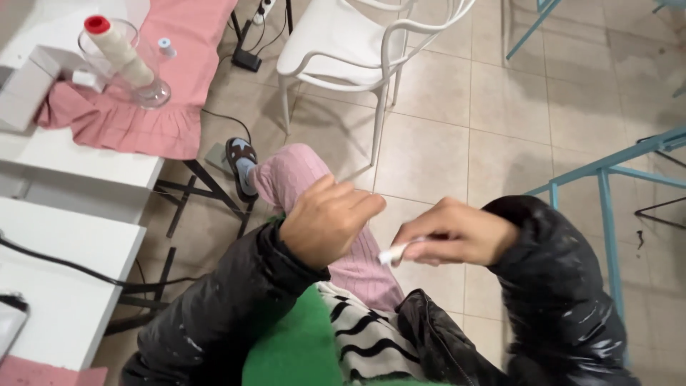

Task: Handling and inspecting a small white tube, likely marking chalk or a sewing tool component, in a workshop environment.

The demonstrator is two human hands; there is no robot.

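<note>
Head view: small white stick-like piece (394,252), chalk perhaps, is pinched in right hand (457,234) fingers over the lap. Judged light, stiff, brittle; best gripped near mid-length. Left hand (325,218) is loosely curled, nothing seen held. Further out on the tabletop (78,166), a clear glass holder (143,78) contains a cream thread cone (118,46), on pink fabric (153,118).
</note>
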